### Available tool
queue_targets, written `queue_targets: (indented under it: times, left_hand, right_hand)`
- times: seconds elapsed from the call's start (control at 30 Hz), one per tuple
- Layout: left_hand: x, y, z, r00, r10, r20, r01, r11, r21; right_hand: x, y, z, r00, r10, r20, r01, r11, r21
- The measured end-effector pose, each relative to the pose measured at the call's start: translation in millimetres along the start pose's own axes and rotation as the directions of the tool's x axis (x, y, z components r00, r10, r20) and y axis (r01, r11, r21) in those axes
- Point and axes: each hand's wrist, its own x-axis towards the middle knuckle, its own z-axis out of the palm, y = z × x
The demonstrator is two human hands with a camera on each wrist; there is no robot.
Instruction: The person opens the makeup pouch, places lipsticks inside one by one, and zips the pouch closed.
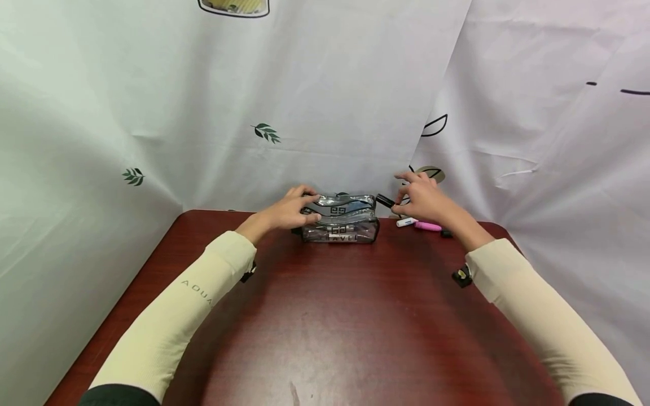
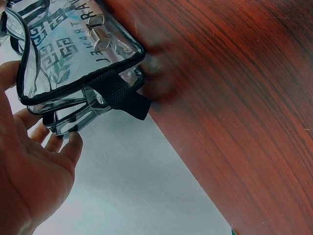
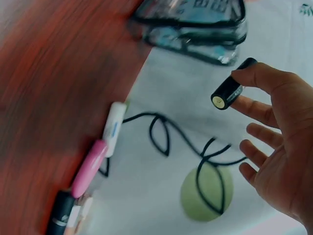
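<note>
A clear travel pouch (image 1: 363, 230) with black piping and printed lettering stands at the far edge of the table. My left hand (image 1: 281, 214) holds its left end, thumb on the near side and fingers at the far side of the top. Through the plastic, a small shiny item (image 2: 99, 33) shows, its kind unclear. Just right of the pouch and above the table, my right hand (image 1: 422, 197) pinches a short black cylindrical tube (image 3: 227, 93) between thumb and index finger. The tube has a pale yellow round label on one end. The other right fingers are spread loosely.
Right of the pouch lie a white tube (image 1: 405, 222), a pink tube (image 3: 89, 169) and a black tube (image 3: 60, 213), with pale slim items beside them. A white printed cloth (image 1: 330, 113) hangs behind the dark red table (image 1: 325, 316).
</note>
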Motion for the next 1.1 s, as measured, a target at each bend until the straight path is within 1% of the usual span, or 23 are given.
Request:
queue_targets:
  times: [0.1, 0.17, 0.23, 0.37, 0.53, 0.73, 1.1]
  left_hand:
    - [-3.4, 7.2, -0.5, 1.0, -0.004, -0.004, 0.004, 1.0, 0.019]
    - [-5.7, 9.5, -1.0, 1.0, -0.007, -0.009, 0.008, 0.999, 0.038]
    - [-6.9, 10.6, -1.1, 1.0, -0.009, -0.011, 0.009, 0.999, 0.049]
    - [-7.4, 10.7, -0.7, 1.0, -0.012, -0.005, 0.012, 0.999, 0.039]
    - [-7.0, 9.9, -1.0, 1.0, -0.014, -0.001, 0.014, 1.0, 0.028]
    - [-7.2, 8.7, -1.2, 1.0, -0.014, -0.002, 0.015, 0.999, 0.035]
    - [-7.1, 8.7, -1.0, 1.0, -0.004, -0.011, 0.005, 0.999, 0.041]
  right_hand:
    - [4.8, -12, 0, 1.0, -0.025, -0.001, 0.025, 0.999, 0.028]
    - [9.7, -18, 2, 0.999, -0.037, 0.001, 0.037, 0.999, 0.036]
    - [13.6, -24, 5, 0.999, -0.045, 0.004, 0.045, 0.999, 0.029]
    - [18.4, -33, 10, 0.999, -0.051, 0.014, 0.051, 0.999, 0.015]
    - [22.3, -38, 14, 0.998, -0.058, -0.004, 0.058, 0.998, 0.006]
    - [25.9, -45, 20, 0.998, -0.061, -0.025, 0.061, 0.998, 0.031]
    - [26.5, -52, 26, 0.998, -0.06, -0.017, 0.061, 0.997, 0.046]
